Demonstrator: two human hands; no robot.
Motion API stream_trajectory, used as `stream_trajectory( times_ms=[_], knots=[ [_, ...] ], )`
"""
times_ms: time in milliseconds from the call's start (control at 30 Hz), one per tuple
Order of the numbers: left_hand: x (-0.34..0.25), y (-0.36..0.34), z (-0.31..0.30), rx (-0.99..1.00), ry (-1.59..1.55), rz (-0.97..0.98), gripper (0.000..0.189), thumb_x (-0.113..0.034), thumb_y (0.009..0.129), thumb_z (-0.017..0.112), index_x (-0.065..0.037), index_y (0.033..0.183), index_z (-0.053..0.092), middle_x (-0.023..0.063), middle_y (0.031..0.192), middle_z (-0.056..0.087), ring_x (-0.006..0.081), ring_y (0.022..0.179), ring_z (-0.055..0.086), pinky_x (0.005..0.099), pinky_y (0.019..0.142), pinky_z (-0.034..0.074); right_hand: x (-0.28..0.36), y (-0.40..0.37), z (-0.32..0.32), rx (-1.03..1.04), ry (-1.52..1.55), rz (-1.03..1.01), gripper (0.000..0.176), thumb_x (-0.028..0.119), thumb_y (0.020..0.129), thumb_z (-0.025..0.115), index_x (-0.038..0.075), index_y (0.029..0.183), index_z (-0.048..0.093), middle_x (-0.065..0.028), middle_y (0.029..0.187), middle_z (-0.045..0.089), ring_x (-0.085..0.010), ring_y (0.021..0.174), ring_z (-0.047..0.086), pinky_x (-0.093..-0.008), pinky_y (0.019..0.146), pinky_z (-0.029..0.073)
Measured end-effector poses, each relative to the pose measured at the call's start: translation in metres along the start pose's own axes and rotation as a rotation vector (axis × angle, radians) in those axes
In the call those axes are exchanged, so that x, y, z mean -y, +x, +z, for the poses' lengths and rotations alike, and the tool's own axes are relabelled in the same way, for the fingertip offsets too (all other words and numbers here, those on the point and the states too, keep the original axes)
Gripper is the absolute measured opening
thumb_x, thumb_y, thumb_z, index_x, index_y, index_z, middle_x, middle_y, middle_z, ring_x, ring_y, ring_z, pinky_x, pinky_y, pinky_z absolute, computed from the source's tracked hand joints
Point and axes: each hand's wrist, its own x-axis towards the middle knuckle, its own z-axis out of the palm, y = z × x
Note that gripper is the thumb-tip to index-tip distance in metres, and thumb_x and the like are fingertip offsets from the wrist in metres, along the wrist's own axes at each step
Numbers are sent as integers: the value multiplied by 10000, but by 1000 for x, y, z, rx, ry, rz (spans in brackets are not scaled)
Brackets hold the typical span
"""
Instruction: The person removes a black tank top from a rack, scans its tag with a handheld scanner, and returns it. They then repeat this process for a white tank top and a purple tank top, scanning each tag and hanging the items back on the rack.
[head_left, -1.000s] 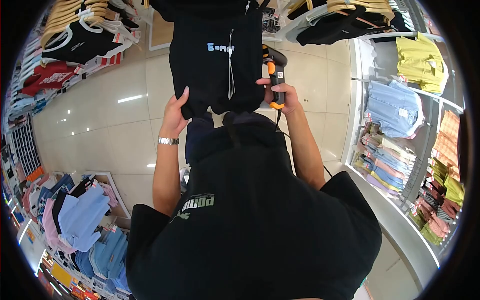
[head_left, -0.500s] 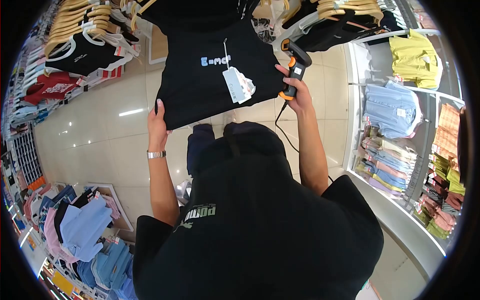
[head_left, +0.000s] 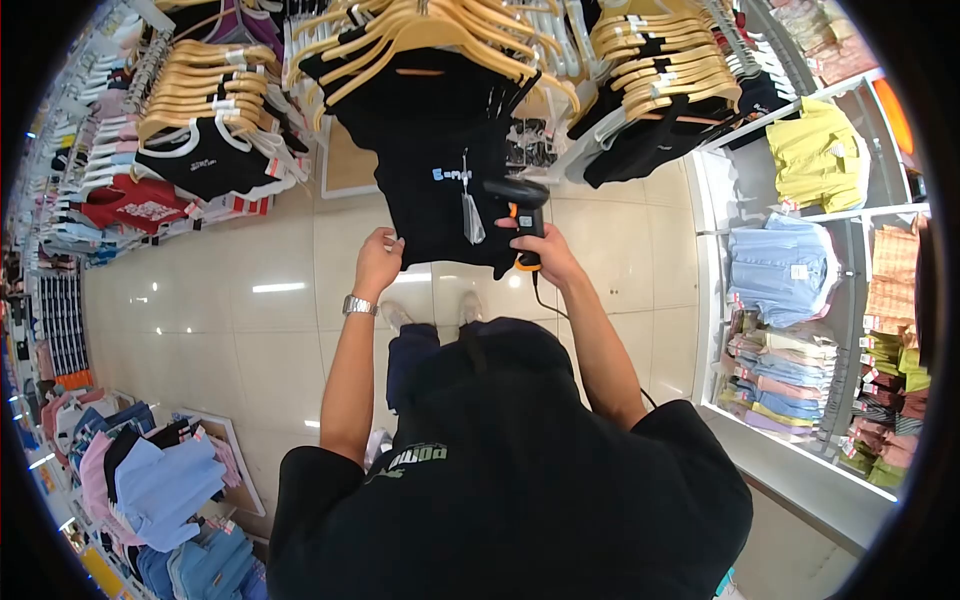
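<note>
A black top (head_left: 425, 215) with light blue and white lettering hangs from a wooden hanger (head_left: 430, 35) in front of me. My left hand (head_left: 380, 262) pinches the lower left corner of its hem. In my right hand (head_left: 548, 252) is a black and orange barcode scanner (head_left: 529, 222), its head over the right side of the top and its cable trailing down toward my arm. A paper price tag (head_left: 473, 218) dangles on a string over the front of the top, between my hands and close to the scanner.
Black tops on wooden hangers (head_left: 205, 95) fill the racks at left and right. White shelving (head_left: 712, 300) along the right holds a yellow shirt (head_left: 818, 155), a blue shirt (head_left: 785, 270) and folded clothes. Stacked garments (head_left: 165, 480) lie at lower left, above a tiled floor (head_left: 250, 340).
Both hands have come closer together, and the hem has slackened and narrowed between them. The scanner has shifted left toward the tag. The view now takes in more of the hangers.
</note>
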Motion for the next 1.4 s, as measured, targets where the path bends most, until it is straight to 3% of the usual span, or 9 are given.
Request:
stream_trajectory(
  times_ms=[100, 200, 367, 700, 800, 900, 1100, 1267, 1400],
  knots=[
    [-36, 28, -7, -184, -40, 221, 350, -277, 896, 693, -12, 1122, 653, 162, 987, 713, 335, 926, 682, 406, 826, 527, 3, 13, 2, 11, 14, -11, 395, -14, 771, 641, 5, 1162, 692, -46, 955, 688, -120, 791, 634, -269, 742, 522],
    [-113, 63, -38, 103, -653, 184, 354, -320, 968, 637, -2, 1123, 646, 127, 1024, 723, 252, 967, 694, 339, 833, 545, 10, 21, 5, 11, 65, -10, 390, -10, 776, 628, 0, 1161, 691, -59, 944, 689, -135, 793, 658, -279, 762, 537],
    [-205, 115, -67, 442, -1185, 164, 467, -322, 1004, 590, 17, 1314, 506, 188, 1253, 624, 286, 1119, 639, 413, 959, 531, 2, 37, -9, -20, 21, -31, 385, -1, 782, 618, 23, 1156, 706, -39, 915, 679, -122, 786, 639, -262, 737, 518],
    [-258, 136, -64, 122, -1210, 231, 454, -307, 990, 617, 79, 1212, 527, 229, 1128, 631, 332, 1014, 694, 380, 868, 599, 12, 37, -13, -79, 34, -60, 368, 18, 767, 643, 35, 1126, 720, -10, 951, 663, -97, 815, 565, -248, 764, 457],
    [-266, 128, -62, 39, -1195, 209, 431, -275, 982, 633, 76, 1210, 526, 231, 1107, 643, 326, 996, 702, 365, 837, 607, 16, 37, -12, -81, 47, -46, 374, 10, 773, 645, 27, 1142, 703, 14, 885, 631, -74, 733, 541, -224, 670, 441],
    [-274, 112, -63, -46, -1228, 219, 410, -246, 978, 642, 54, 1225, 514, 224, 1103, 652, 321, 1008, 700, 371, 849, 600, 13, 39, -15, -68, 31, -34, 365, 35, 768, 649, 40, 1126, 722, -1, 959, 658, -93, 809, 545, -241, 758, 440],
    [-265, 70, -50, -293, -1239, 368, 351, -163, 953, 677, -2, 1212, 503, 183, 1114, 658, 270, 1014, 696, 386, 925, 562, 11, 20, -7, -63, 98, -11, 381, -4, 775, 647, -1, 1154, 682, 6, 835, 623, -78, 707, 556, -236, 666, 464],
    [-244, 28, -52, -159, -1323, 345, 188, -70, 952, 660, -37, 1076, 522, 124, 957, 676, 239, 914, 704, 373, 871, 582, -29, 10, -23, -2, 84, 13, 368, 6, 780, 658, -5, 1147, 684, -10, 835, 647, -88, 706, 580, -235, 672, 467],
    [-220, -11, -61, 22, -1243, 302, 370, -18, 953, 622, -21, 1232, 379, 116, 917, 649, 244, 832, 695, 400, 821, 593, -55, -5, -33, 29, 9, 27, 336, 43, 776, 689, 5, 1109, 706, -5, 817, 656, -93, 728, 580, -257, 687, 462]
  ],
)
